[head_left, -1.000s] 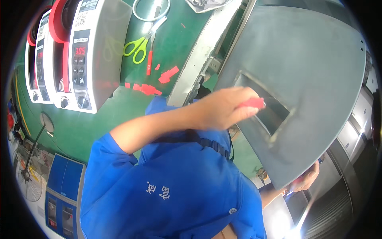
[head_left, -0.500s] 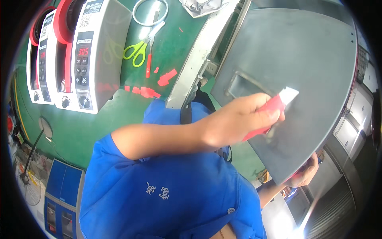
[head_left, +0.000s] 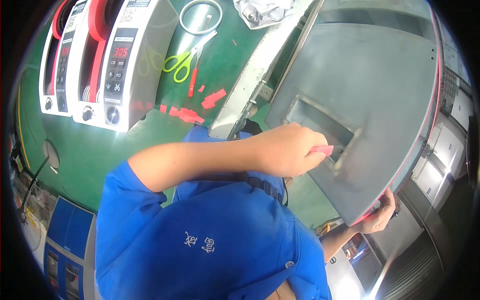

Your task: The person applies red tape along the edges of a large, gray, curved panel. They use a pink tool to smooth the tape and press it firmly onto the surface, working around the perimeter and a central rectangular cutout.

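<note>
My left hand [head_left: 292,150] is closed round a red-handled scraper [head_left: 322,149]; only a short red part and a dark, flat blade end show past the fingers. Its tip lies at the near corner of a rectangular cutout in a large grey metal panel [head_left: 380,95]. Brownish marks surround that cutout. My right hand [head_left: 378,215] grips the panel's lower right edge, with its fingers curled round the rim and partly hidden. A thin red strip [head_left: 411,160] runs along this edge.
On the green table, white tape dispensers [head_left: 142,65] hold red tape. Beside them lie a white ring [head_left: 182,22], green-handled scissors [head_left: 184,66], a red-handled slim tool [head_left: 192,82], red tape pieces [head_left: 189,115] and grey cloth [head_left: 257,12]. A pale metal bar [head_left: 250,75] borders the panel.
My left hand has moved slightly left with the scraper, turning it so its blade reaches the cutout's corner. More of the panel's red-striped edge shows. My right hand stays on the rim.
</note>
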Tool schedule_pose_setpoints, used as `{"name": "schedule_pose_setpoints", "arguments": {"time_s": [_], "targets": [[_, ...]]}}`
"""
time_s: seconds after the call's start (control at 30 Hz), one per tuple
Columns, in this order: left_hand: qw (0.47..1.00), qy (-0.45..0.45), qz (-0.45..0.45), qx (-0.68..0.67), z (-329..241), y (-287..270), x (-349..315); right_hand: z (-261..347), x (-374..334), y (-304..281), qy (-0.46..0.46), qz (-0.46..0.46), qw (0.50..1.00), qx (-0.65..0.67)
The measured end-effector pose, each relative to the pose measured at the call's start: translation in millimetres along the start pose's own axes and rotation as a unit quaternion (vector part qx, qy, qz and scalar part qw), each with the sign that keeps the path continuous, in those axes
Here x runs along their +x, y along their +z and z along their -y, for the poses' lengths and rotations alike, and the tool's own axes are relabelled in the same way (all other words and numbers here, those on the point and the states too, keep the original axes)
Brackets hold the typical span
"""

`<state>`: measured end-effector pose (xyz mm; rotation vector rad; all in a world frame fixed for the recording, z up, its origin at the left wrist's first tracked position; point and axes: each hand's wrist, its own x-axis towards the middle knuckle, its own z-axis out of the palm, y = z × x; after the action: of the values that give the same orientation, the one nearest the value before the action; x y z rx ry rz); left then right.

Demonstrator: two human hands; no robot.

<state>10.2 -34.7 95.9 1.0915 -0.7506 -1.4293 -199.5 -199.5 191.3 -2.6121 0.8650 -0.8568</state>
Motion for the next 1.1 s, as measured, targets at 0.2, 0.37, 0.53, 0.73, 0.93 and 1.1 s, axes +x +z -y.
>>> {"name": "schedule_pose_setpoints", "arguments": {"time_s": [0.2,0.37,0.53,0.73,0.93,1.1], "targets": [[0.903,0.235,-0.169,0.318,16.0,6.9,-1.8,0.2,1.0,0.2,-0.007,0.001,1.0,0.005],[0.85,0.3,-0.183,0.391,10.4,-2.8,10.0,3.0,2.1,2.1,-0.009,0.003,1.0,0.001],[0.797,0.373,-0.171,0.442,0.9,-11.7,21.0,3.6,1.6,3.0,-0.006,0.0,1.0,-0.005],[0.768,0.421,-0.164,0.453,-1.1,-14.2,21.9,3.5,2.4,5.0,-0.012,-0.014,1.0,0.001],[0.752,0.448,-0.181,0.448,-3.6,-11.7,26.5,5.6,2.2,5.9,-0.023,-0.014,1.0,-0.015],[0.746,0.451,-0.18,0.455,-8.4,-12.7,28.7,5.6,4.0,6.4,-0.028,-0.017,0.999,-0.019]]}}
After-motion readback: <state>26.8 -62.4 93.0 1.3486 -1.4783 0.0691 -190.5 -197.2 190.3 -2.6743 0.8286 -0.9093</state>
